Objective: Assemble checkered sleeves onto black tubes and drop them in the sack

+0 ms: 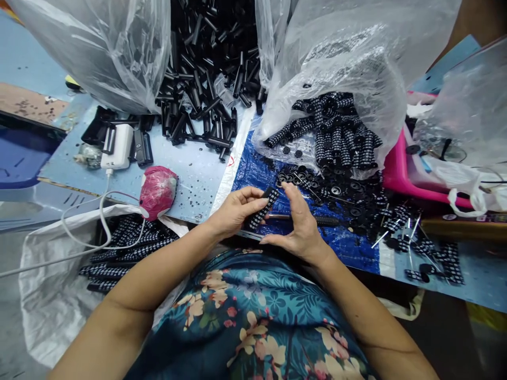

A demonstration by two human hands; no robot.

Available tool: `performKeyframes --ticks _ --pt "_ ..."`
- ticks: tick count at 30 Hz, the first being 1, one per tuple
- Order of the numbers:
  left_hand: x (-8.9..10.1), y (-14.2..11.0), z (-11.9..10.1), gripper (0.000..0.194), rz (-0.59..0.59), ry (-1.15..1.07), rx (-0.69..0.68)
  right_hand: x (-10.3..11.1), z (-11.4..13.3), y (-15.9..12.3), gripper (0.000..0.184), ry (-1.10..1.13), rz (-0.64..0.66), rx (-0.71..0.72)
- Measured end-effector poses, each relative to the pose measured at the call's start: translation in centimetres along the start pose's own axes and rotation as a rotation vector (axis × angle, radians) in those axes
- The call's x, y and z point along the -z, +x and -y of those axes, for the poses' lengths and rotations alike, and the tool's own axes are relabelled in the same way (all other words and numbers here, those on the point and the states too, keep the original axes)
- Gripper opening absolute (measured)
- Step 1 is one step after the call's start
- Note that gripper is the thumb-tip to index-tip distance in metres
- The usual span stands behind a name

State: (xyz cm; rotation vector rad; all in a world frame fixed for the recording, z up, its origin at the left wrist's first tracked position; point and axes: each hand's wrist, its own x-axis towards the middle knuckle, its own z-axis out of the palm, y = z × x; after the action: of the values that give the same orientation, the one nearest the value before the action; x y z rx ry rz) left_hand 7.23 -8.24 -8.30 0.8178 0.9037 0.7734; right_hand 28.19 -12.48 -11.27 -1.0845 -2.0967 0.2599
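My left hand [241,210] is closed around a black tube with rows of small white marks [269,203], held tilted at the table's front edge. To its right is my right hand [301,227], open, thumb and fingers spread apart, with nothing seen between them. Behind the right hand, a screwdriver-like tool with a metal shaft and dark handle [327,221] lies on the blue sheet [356,250]. Beyond the hands are loose black round caps [336,190] and a pile of similar patterned tubes [336,132] inside a clear plastic bag.
Plain black tubes [206,100] are heaped at the back. A pink wrapped lump [158,191] and a white charger-like box [119,146] with a cable stand at left. Below is a white sack [43,295] with patterned pieces. A pink bin [396,169] and metal pins [410,245] are at right.
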Motion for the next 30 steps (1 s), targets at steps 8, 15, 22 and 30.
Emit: performKeyframes --ticks 8,15,22,30 --pt "6.5 0.6 -2.1 0.019 -0.129 1.211 -0.236 1.6 -1.0 -2.2 0.015 -0.333 0.112 -0.104" --pt "6.9 1.3 -2.3 0.024 -0.049 1.059 -0.059 0.3 -0.2 1.3 0.022 -0.349 0.098 -0.094" --pt "8.0 3.1 -2.3 0.022 0.023 1.014 -0.133 -0.3 1.2 1.6 0.025 -0.128 0.005 0.067" --pt "6.8 3.3 -3.0 0.024 -0.109 1.196 -0.187 -1.4 1.6 1.0 0.023 -0.223 0.382 0.128"
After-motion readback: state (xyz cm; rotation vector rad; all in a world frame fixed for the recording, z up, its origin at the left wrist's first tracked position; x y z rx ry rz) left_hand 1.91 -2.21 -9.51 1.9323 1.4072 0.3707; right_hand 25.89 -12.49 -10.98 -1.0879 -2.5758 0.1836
